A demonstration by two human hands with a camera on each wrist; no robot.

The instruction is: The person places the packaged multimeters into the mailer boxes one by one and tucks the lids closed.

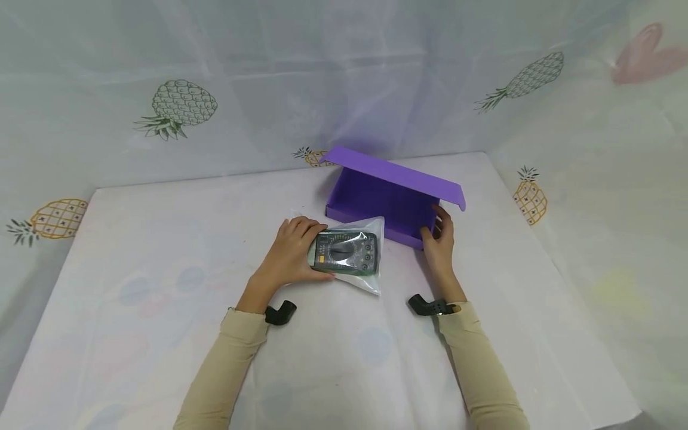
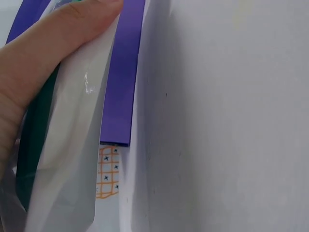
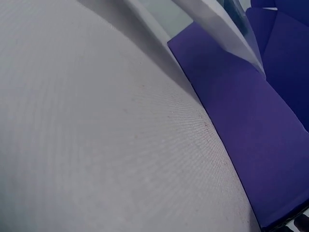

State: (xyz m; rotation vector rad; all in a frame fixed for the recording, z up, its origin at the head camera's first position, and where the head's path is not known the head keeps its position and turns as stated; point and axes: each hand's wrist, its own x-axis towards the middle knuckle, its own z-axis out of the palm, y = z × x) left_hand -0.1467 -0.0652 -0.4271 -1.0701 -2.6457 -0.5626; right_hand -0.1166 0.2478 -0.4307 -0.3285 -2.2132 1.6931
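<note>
A dark multimeter (image 1: 349, 248) with a round dial lies inside a clear plastic bag (image 1: 361, 284). My left hand (image 1: 290, 251) grips its left end, thumb along the near edge and fingers over the far one. Just beyond it stands a purple box (image 1: 352, 215), its lid (image 1: 395, 173) raised and tilted. At the box's right front corner, my right hand (image 1: 442, 239) holds the side wall between thumb and fingers. The left wrist view shows the thumb (image 2: 58, 41) on the bag, the box wall behind. No right-hand fingers can be made out clearly in the right wrist view.
A white cloth covers the table (image 1: 161, 286). Behind it hangs a pale curtain (image 1: 301, 71) printed with pineapples, close to the back of the box. Each wrist carries a black camera mount, such as the right one (image 1: 427, 306).
</note>
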